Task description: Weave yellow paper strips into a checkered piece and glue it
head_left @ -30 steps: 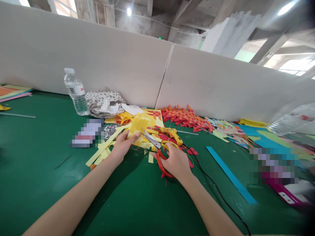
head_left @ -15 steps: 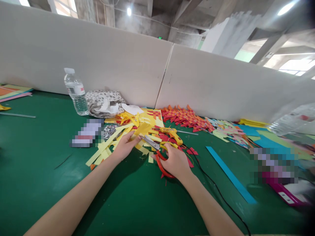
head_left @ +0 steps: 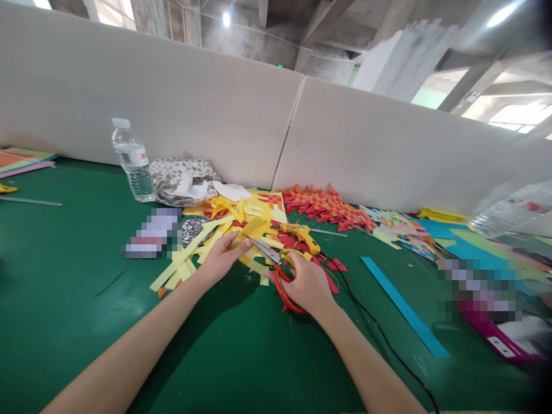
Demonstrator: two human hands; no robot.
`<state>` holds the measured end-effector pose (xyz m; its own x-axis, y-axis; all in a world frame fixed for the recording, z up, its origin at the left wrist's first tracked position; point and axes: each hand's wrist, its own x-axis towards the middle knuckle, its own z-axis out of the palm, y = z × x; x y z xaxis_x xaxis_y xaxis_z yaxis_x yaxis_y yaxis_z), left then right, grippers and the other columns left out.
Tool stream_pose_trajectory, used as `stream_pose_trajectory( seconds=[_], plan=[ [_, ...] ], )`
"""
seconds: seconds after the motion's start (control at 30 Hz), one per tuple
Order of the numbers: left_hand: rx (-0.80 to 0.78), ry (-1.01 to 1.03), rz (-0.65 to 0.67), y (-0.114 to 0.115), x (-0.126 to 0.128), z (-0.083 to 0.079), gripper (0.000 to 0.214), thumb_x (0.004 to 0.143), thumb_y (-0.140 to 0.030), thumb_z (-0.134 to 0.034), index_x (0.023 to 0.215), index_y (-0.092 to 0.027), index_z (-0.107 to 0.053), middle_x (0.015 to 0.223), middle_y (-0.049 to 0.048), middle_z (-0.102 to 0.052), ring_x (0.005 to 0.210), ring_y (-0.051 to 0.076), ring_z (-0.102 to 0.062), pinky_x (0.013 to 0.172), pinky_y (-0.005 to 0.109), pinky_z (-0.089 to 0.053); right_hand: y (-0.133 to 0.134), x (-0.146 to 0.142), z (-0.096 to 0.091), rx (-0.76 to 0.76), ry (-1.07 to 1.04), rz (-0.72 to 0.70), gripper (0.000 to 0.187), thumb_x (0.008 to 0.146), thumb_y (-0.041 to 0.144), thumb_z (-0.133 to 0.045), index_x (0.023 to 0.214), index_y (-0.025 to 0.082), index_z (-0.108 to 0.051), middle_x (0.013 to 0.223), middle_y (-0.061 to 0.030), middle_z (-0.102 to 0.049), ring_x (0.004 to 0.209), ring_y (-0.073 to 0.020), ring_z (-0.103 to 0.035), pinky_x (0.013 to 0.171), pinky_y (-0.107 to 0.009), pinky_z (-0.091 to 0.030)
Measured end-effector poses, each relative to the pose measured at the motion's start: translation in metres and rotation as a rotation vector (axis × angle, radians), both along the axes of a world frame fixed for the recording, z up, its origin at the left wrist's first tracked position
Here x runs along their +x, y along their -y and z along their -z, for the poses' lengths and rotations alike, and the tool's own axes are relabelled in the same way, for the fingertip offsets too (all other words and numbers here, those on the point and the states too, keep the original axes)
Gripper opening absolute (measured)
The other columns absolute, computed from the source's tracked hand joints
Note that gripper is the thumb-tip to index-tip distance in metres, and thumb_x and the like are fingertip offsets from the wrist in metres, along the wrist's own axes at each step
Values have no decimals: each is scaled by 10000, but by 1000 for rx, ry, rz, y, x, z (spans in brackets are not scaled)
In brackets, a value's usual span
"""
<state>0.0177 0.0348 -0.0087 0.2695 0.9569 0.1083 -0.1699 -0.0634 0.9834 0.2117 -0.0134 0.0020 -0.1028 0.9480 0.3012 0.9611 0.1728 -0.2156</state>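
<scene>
My right hand (head_left: 304,280) grips a pair of scissors (head_left: 282,287) by the red handles. Their metal blades point up and left, up against a yellow paper piece (head_left: 254,228). My left hand (head_left: 222,257) pinches that paper between thumb and fingers at the blade tips. Below and around both hands lie pale yellow paper strips (head_left: 185,261). A yellow glue gun (head_left: 308,240) rests just beyond my right hand, beside red paper scraps (head_left: 338,265). Whether the blades are fully closed cannot be made out.
Behind are a heap of red-and-orange woven paper fish (head_left: 328,206), a patterned cloth bag (head_left: 183,172) and a water bottle (head_left: 131,164). At right lie a blue paper strip (head_left: 403,305), a black cord (head_left: 379,333) and a magenta power strip (head_left: 495,336). A white partition (head_left: 194,109) stands behind the table.
My left hand has shifted very slightly to the right with the yellow paper, which has tilted a little. My right hand and the scissors are nearly in the same place.
</scene>
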Motion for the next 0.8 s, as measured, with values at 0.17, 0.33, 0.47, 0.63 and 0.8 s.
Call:
stream_pose_trajectory(
  seconds=[0.17,0.33,0.47,0.63,0.8],
  plan=[
    [9,-3,8,0,-1,0,385,694,-473,-648,968,-202,-655,973,50,-683,889,222,-619,731,276,-495,1,0,0,-12,-20,-2,322,729,494,-531,850,198,-489,613,13,-577,511,-145,-521,469,-226,-279],
    [12,-11,21,-1,-2,1,412,698,-471,-646,998,-189,-637,1010,51,-674,915,226,-612,752,294,-492,0,-1,0,-23,-33,-10,322,721,506,-535,802,200,-476,610,15,-571,506,-136,-512,468,-222,-273],
    [-4,-8,29,0,-2,1,388,703,-462,-647,982,-194,-634,997,40,-681,904,215,-618,753,287,-497,-1,0,-1,-10,-20,-15,333,713,523,-538,717,206,-439,581,22,-555,468,-120,-488,458,-222,-253],
    [-8,3,32,0,-1,1,425,703,-460,-650,1032,-193,-625,996,46,-684,912,218,-620,761,293,-504,-1,1,-3,4,40,-18,359,714,551,-522,671,211,-416,518,34,-518,450,-122,-477,449,-219,-224],
    [-46,12,40,1,-2,-1,463,688,-459,-665,1065,-194,-620,952,49,-694,849,211,-636,732,296,-516,0,2,-3,17,81,-6,371,714,569,-510,658,211,-431,485,39,-500,445,-125,-489,447,-216,-208]
  ],
)
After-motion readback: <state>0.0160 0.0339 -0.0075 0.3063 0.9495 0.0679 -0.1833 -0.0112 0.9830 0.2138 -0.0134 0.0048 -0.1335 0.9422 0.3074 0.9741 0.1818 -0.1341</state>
